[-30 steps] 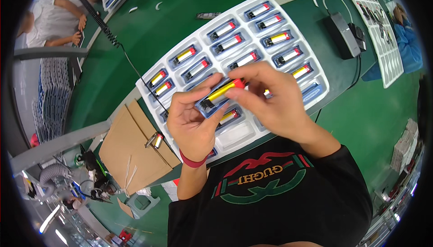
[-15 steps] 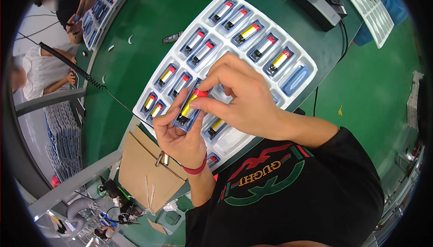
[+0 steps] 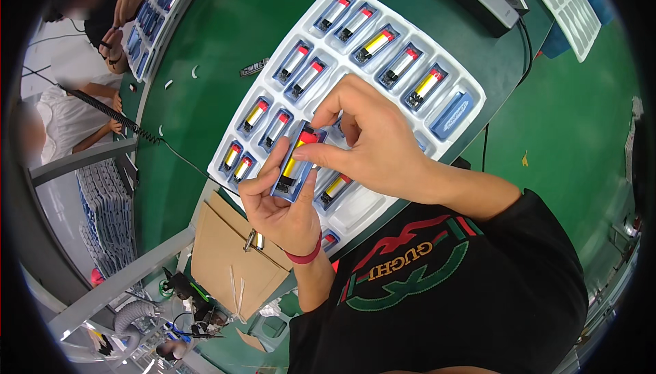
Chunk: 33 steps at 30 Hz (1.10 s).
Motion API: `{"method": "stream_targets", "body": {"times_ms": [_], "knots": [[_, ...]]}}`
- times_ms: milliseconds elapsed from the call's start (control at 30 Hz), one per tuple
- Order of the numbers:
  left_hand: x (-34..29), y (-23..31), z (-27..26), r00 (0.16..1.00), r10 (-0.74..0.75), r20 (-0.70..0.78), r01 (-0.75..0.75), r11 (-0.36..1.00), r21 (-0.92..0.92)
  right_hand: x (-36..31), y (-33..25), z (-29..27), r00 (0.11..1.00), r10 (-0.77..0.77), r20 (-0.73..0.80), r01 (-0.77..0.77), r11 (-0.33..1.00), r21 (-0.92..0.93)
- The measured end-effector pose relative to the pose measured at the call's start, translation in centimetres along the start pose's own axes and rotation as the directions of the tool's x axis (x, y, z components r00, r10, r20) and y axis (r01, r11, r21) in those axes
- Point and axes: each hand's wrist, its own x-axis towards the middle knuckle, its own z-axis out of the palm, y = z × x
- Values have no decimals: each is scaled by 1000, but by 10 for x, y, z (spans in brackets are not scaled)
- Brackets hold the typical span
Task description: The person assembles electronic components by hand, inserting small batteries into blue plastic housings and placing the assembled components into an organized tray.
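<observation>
My left hand (image 3: 287, 218) holds a blue plastic casing (image 3: 302, 181) tilted between thumb and fingers, above a white moulded tray (image 3: 362, 210). Inside the casing lies a yellow battery cell (image 3: 292, 169) with a red end and a dark part at its lower end. From the right comes my right hand (image 3: 372, 138), its thumb pressed on the cell near the red end and its index finger curled at the casing's upper end. Around both hands, the tray's pockets carry similar casings with white or yellow cells (image 3: 374, 45). One closed blue casing (image 3: 452, 116) lies at the tray's right.
A black power adapter (image 3: 480, 0) sits at the back right of the green table. Brown cardboard (image 3: 236, 258) lies at the front left, with a metal clip on it. A coiled black cable (image 3: 109, 107) crosses the left. Other people work beside another tray (image 3: 160, 22) at the far left.
The whole view has shifted slightly. Both hands stay together at the casing; my right thumb remains on the cell near its red end, with the casing turned a little more upright.
</observation>
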Motion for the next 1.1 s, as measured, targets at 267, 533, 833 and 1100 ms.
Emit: {"method": "stream_targets", "body": {"times_ms": [267, 533, 833, 1100], "knots": [[0, 5, -5, 999, -47, 20, 49, 997, -66, 4, -5, -1, 997, 50, 64, -53, 998, 44], [-4, 14, -13, 943, -315, 106, 303, 946, 110, 9, -3, -18, 931, 17, 364, -3, 999, -38], [-1, 16, -24, 969, -208, 135, 116, 862, 493, 8, -5, -18, 900, -244, 362, 325, 927, -184], [18, 42, -31, 821, -93, 564, -429, 552, 715, 6, -21, -29, 709, -307, 635, 598, 738, -311]]}}
